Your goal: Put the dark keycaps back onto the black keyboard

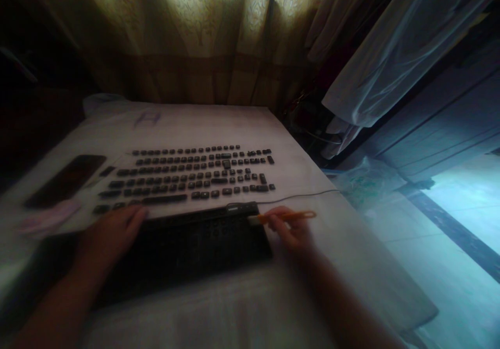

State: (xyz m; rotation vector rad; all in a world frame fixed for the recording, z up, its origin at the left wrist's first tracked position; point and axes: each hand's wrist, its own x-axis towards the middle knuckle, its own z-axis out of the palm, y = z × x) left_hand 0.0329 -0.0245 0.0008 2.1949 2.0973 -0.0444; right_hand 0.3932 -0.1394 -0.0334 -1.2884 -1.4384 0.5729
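A black keyboard base with its keycaps off lies on the white table in front of me, its surface dark and blurred. My left hand rests over its left part, fingers curled at the far edge and gripping it. In my right hand is a small brush with an orange handle, held between thumb and fingers. Its pale bristles touch or hover just over the base's upper right corner; which of the two I cannot tell. Beyond the base, loose black keycaps are laid out in several rows.
Left of the keycaps lie a dark phone and a pink cloth-like item. A thin cable runs from the base over the table's right edge. Curtains hang behind; a clear plastic bag sits at the right.
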